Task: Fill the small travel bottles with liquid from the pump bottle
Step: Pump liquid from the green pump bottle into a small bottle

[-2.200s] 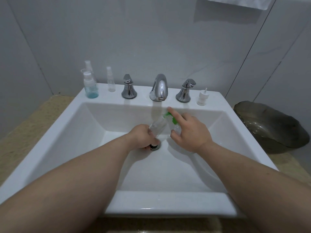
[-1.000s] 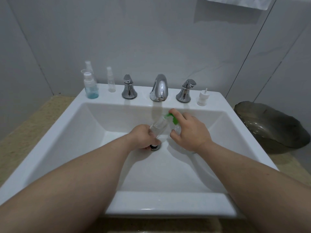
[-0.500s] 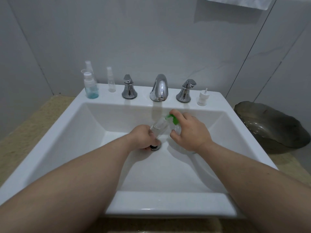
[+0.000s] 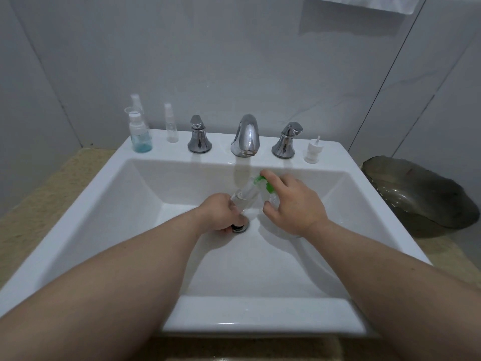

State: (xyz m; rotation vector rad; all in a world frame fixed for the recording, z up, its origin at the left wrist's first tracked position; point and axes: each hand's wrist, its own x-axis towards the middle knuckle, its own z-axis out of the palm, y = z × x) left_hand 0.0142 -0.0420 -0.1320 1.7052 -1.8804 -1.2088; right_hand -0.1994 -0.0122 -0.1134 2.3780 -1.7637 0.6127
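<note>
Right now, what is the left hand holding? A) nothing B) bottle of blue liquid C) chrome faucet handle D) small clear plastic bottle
D: the left hand grips the small clear plastic bottle, tilted toward the green-headed pump bottle that the right hand holds.

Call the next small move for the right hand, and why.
Probably press the green pump down with the index finger. The right hand grips the pump bottle, fingertip resting on the pump, whose nozzle sits at the mouth of the small clear bottle that the left hand holds tilted over the sink. Everything seems lined up for a squirt.
</note>
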